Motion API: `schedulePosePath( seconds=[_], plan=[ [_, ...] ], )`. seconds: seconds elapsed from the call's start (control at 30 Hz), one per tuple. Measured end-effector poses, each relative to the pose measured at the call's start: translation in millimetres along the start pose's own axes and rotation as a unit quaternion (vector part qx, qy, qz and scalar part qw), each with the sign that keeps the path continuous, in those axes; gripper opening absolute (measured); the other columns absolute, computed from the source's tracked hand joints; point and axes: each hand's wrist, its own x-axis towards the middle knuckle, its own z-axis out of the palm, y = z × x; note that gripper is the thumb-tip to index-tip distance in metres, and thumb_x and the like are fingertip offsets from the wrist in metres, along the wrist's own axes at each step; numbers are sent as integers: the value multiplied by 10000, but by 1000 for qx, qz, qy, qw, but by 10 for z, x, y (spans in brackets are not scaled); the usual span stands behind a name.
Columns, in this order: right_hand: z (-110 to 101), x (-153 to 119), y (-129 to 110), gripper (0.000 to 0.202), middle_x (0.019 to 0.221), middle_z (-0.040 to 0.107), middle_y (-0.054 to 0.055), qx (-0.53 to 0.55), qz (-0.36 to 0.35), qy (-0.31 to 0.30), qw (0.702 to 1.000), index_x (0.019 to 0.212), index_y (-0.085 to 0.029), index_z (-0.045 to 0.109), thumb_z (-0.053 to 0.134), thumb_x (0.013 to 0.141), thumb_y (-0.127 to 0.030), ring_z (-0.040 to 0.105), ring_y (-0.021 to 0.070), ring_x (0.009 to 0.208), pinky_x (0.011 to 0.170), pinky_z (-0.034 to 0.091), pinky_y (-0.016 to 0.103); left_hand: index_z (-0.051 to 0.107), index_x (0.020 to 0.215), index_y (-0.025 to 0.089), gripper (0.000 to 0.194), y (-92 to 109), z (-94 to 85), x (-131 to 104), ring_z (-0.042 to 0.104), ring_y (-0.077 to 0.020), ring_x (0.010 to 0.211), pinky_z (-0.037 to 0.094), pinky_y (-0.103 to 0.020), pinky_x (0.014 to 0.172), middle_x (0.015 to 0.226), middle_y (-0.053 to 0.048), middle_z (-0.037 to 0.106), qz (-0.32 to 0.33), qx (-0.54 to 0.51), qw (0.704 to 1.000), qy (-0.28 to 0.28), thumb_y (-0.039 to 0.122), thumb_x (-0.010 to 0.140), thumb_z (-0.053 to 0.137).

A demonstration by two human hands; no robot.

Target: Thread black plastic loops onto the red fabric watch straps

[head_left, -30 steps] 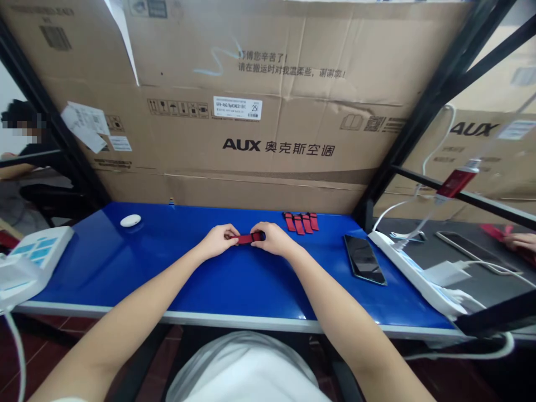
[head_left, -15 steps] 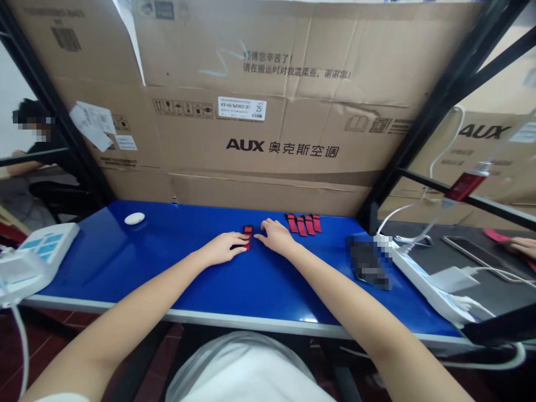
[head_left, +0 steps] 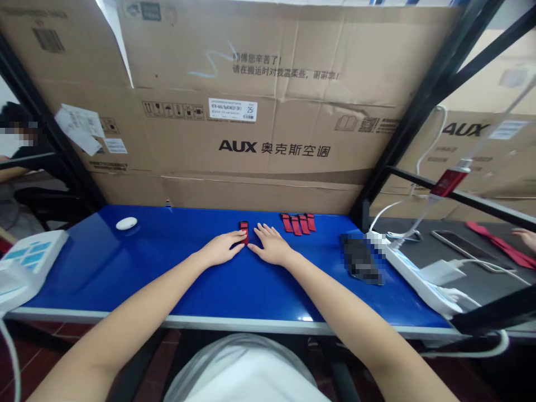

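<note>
A short red strap with a black buckle (head_left: pixel 244 226) lies on the blue tabletop (head_left: pixel 201 301). My left hand (head_left: pixel 218 248) rests over its left side, the fingertips on the strap and the thumb by its lower end, keeping hold of it against the table. Just right of it, my right hand (head_left: pixel 272 245) lies palm down with fingers spread and nothing in them; its thumb points at the strap's lower end. Several similar red straps (head_left: pixel 295 224) lie in a row farther back to the right.
A white oval object (head_left: pixel 126 223) lies at the back left. White power strips stand at the left (head_left: pixel 36 262) and right (head_left: pixel 419 282); a blurred dark item (head_left: pixel 362 259) lies near the right one. Behind rises a cardboard wall (head_left: pixel 272 184). Another person's hand (head_left: pixel 525 239) is at far right.
My right hand has gone from curled fingers to spread flat on the table, its thumb nearer the strap's lower end. My left hand stays on the strap. The view has shifted slightly.
</note>
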Motion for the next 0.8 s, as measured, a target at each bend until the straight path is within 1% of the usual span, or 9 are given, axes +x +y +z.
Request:
schedulePosePath(
  seconds=[0.23, 0.33, 0.4, 0.47, 0.53, 0.57, 0.63, 0.8],
  plan=[
    [-9, -16, -31, 795, 1582, 235, 154, 1, -9, 5, 1000, 1486, -104, 356, 353, 907, -649, 177, 298, 1480, 1201, 113, 457, 564, 1351, 229, 486, -18, -36, -59, 488, -224, 1321, 362, -374, 1131, 1427, -45, 524, -3, -8, 1000, 11, 458, 952, 407],
    [7, -14, -38, 770, 1578, 248, 157, 2, -18, 13, 1000, 1480, -99, 366, 358, 916, -624, 192, 292, 1476, 1200, 125, 449, 566, 1347, 236, 509, -26, -70, -87, 473, -243, 1333, 338, -392, 1141, 1424, -52, 530, -32, 3, 999, 18, 499, 939, 411],
    [16, -11, -39, 778, 1579, 246, 157, 3, -19, 12, 1000, 1482, -99, 363, 349, 916, -633, 189, 289, 1477, 1201, 124, 442, 542, 1370, 225, 582, -33, -91, -112, 393, -275, 1388, 266, -438, 1170, 1475, -78, 467, -69, 23, 997, 9, 566, 913, 423],
    [19, -9, -39, 801, 1584, 235, 152, 4, -17, 6, 1000, 1487, -109, 356, 335, 908, -661, 179, 287, 1480, 1202, 117, 439, 473, 1427, 210, 699, -41, -101, -139, 266, -302, 1447, 175, -486, 1188, 1543, -100, 349, -113, 37, 993, -16, 646, 885, 406],
    [13, -10, -40, 824, 1590, 218, 143, 4, -15, -1, 1000, 1496, -122, 341, 322, 898, -689, 164, 287, 1484, 1203, 112, 437, 384, 1483, 206, 785, -46, -99, -162, 161, -303, 1477, 114, -505, 1191, 1584, -101, 242, -146, 40, 987, -46, 700, 875, 350],
    [9, -11, -42, 834, 1593, 211, 141, 5, -13, -5, 1000, 1500, -124, 333, 317, 894, -697, 157, 287, 1485, 1204, 110, 435, 351, 1500, 210, 803, -48, -94, -170, 133, -299, 1482, 99, -506, 1192, 1593, -95, 211, -155, 40, 985, -57, 714, 875, 321],
    [-3, -13, -48, 845, 1595, 202, 141, 4, -11, -11, 1000, 1505, -121, 322, 311, 892, -704, 146, 286, 1487, 1205, 106, 431, 327, 1510, 219, 817, -52, -83, -176, 111, -292, 1486, 81, -498, 1193, 1600, -86, 188, -159, 39, 984, -67, 730, 874, 288],
    [-23, -15, -64, 840, 1594, 201, 140, 6, -8, -18, 1000, 1503, -122, 326, 324, 892, -699, 147, 292, 1487, 1204, 109, 445, 356, 1497, 225, 805, -73, -68, -171, 130, -310, 1481, 87, -514, 1184, 1594, -101, 207, -148, 29, 987, -58, 732, 874, 300]
  ],
)
